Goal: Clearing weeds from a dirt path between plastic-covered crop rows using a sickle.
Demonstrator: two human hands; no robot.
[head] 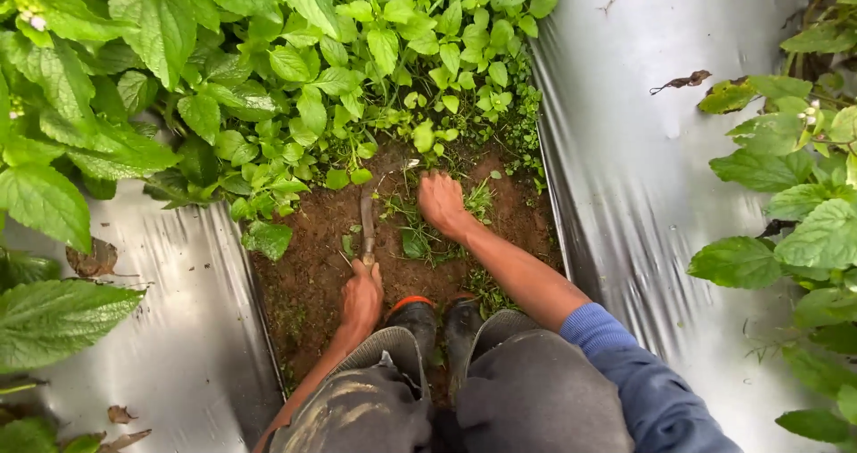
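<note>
Blade (367,210) tip soil-hidden, left hand (361,298) gripping handle

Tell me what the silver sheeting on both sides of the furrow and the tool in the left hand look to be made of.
Shiny silver ground sheeting: probably plastic mulch film, glossy and wrinkled, with streaky reflections. Short curved hand tool in the left hand: dull brownish blade, perhaps rusted or soil-coated metal; its handle is hidden by the hand.
</note>
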